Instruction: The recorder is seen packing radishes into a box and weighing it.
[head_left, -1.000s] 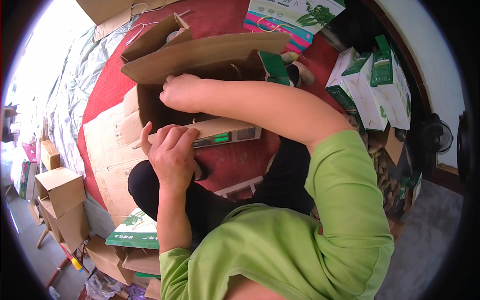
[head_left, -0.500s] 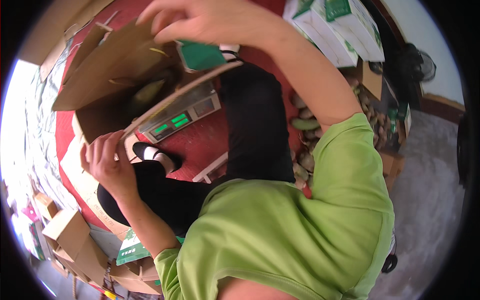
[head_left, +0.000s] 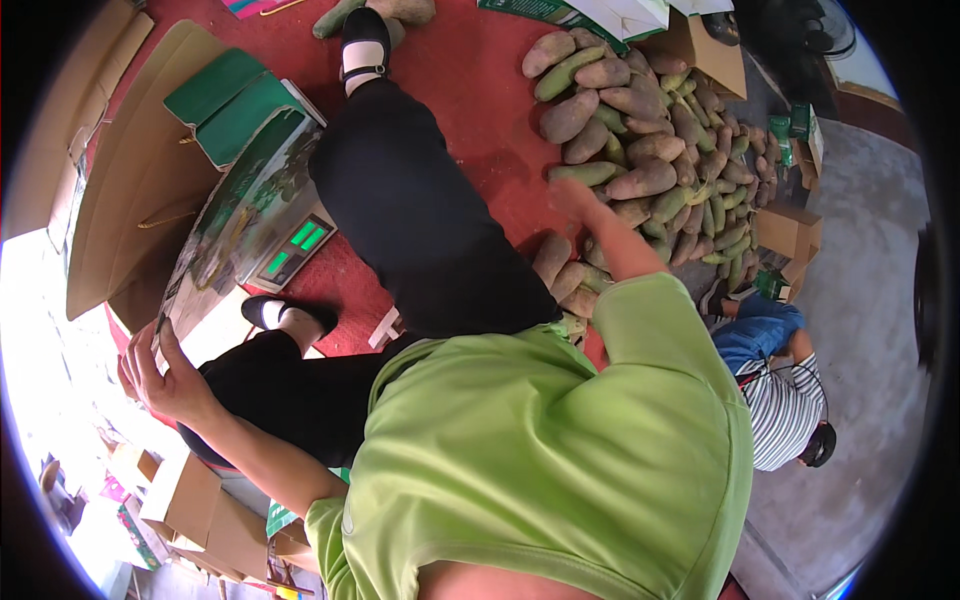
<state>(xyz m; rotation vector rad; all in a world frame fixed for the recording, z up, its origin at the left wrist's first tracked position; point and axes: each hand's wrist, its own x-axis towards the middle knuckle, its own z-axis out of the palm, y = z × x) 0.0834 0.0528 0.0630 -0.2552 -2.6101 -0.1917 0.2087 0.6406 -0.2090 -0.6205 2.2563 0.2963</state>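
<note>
My left hand (head_left: 165, 385) is at the near edge of an open cardboard box (head_left: 130, 215), its thumb and fingers pinching the rim. The box has raised brown flaps, a green flap and a printed outer side. It stands on or against a digital scale (head_left: 290, 250) with green lit displays; the contact is hidden. My right hand (head_left: 578, 200) is stretched out at the near-left side of a pile of oblong, gourd-like produce (head_left: 650, 180), brownish-pink and green. That hand is blurred, and its fingers cannot be made out against the pile.
Red matting (head_left: 470, 110) lies under the scale and around my legs. White-and-green cartons (head_left: 600, 15) stand beyond the pile, and brown boxes (head_left: 790, 235) at its right. At the right, a person in a striped shirt (head_left: 785, 420) is bent over. More cardboard boxes (head_left: 200, 505) are at lower left.
My right hand has swung from above the box rightward to the produce pile. My left hand stays at the box rim, slightly lower and further left. The view has shifted, bringing more produce in.
</note>
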